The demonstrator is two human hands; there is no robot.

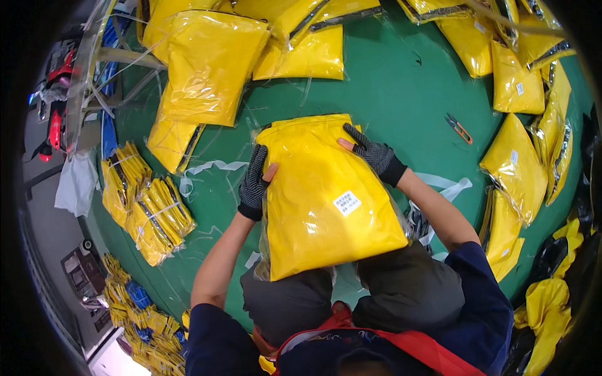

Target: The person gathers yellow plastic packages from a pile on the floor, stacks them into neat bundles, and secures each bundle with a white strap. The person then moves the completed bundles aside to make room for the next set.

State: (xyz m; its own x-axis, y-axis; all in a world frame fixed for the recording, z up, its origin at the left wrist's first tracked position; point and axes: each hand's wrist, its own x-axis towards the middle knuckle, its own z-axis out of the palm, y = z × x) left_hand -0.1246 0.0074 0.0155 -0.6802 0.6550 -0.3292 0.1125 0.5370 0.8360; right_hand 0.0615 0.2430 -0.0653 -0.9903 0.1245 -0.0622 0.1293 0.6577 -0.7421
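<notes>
Our gloved left hand (253, 183) points away from us, bare thumb (270, 172) turned inward; our gloved right hand (375, 156) slants leftward. Both bare forearms (218, 263) reach forward, converging, and our knees (287, 301) are bent.

speckled black gloves (253, 182), navy sleeves (478, 294), dark trousers (411, 288), red band (429, 352).

Soft glare brightens the yellow package (321, 200); fisheye edges bend into black.

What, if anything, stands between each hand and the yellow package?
Nothing visible stands in the way: the left hand is on the left edge of the yellow package, and the right hand is at its upper right edge.
</notes>
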